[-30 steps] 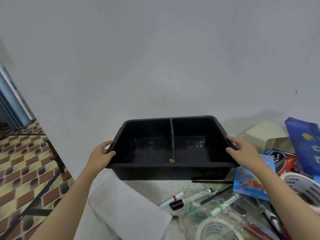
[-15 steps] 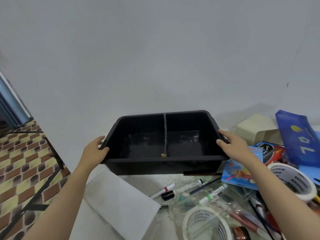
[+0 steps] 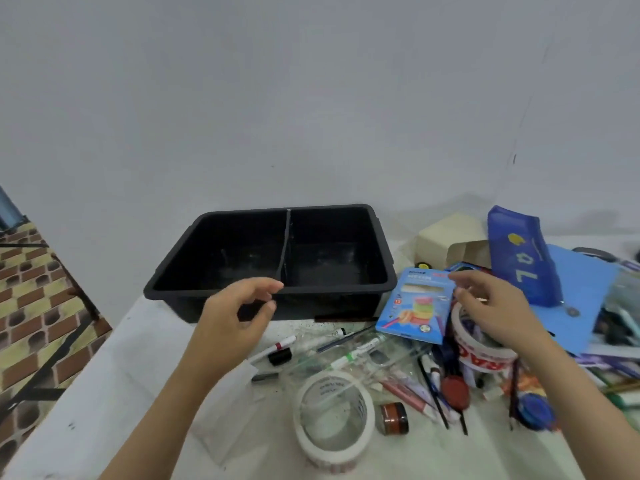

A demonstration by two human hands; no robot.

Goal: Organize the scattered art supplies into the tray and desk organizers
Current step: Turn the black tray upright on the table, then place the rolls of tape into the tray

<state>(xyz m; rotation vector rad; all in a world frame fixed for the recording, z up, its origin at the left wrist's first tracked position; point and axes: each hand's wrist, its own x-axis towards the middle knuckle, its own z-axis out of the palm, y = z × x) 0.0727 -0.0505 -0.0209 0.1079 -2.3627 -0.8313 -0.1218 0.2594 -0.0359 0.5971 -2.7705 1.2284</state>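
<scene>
In the head view, the black tray [image 3: 346, 288] stands on the desk [image 3: 86, 410] against the wall, just beyond the clutter. It has 2 compartments split by 1 divider, and nothing shows in either. The left hand [image 3: 239, 317] hovers in front of the tray's near wall with its fingers loosely curled and holds nothing. The right hand [image 3: 495, 306] reaches toward the top corner of the blue box [image 3: 415, 313], its fingers relaxed. Whether they touch the box cannot be told.

The step in hand looks like the first pick, most likely that box. It leans partly on a red-lettered tape roll [image 3: 481, 351], so it is best pinched by its long edges, lifted clear before moving sideways, and laid flat in the right compartment. The left hand is free to steady the tray.

By count there are 1 tray, 2 tape rolls (the other is the white tape roll [image 3: 332, 417]), 1 blue box, 1 blue pencil case [image 3: 523, 258], 1 small brown jar [image 3: 394, 418] and 1 cream box [image 3: 446, 237]. Of markers, 2 show plainly, a red-banded marker [image 3: 277, 346] and a green-banded marker [image 3: 356, 355]. The pens and brushes beyond are too tangled to count.
</scene>
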